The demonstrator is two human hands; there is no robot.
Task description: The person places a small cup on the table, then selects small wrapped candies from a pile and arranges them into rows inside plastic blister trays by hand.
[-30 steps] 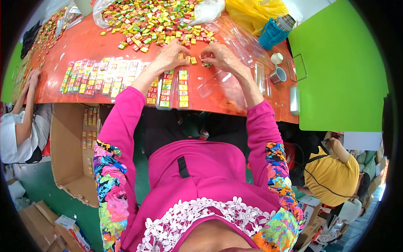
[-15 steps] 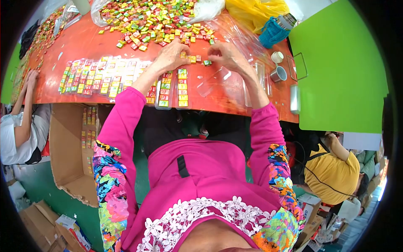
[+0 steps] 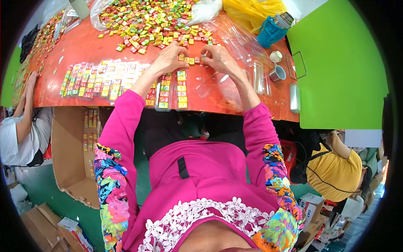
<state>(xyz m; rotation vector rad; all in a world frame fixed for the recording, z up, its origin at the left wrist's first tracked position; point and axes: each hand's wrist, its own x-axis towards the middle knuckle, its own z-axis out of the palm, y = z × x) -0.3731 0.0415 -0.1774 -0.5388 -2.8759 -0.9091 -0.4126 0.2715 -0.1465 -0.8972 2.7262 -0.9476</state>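
Note:
A short row of small red and yellow wrapped blocks (image 3: 192,61) lies on the orange-red table between my two hands. My left hand (image 3: 169,59) is closed at the row's left end, thumb and fingertips on the yellow block there. At the right end, my right hand (image 3: 217,59) has its thumb and fingers pinched round a small block, mostly hidden by the fingertips. Just below the row, a filled column of blocks (image 3: 181,89) stands in a narrow clear plastic tray. Another filled tray (image 3: 164,91) lies left of it, partly under my left forearm.
A large heap of loose blocks (image 3: 147,23) covers the far side. Several filled trays (image 3: 100,80) line the left. Clear plastic trays (image 3: 259,77), a grey cup (image 3: 277,73) and a blue-covered flask (image 3: 268,33) are at right. Other people sit on both sides.
My right hand has moved left to the row's end, and the green block that lay by its fingertips no longer lies apart. My left hand stays at the row's left end.

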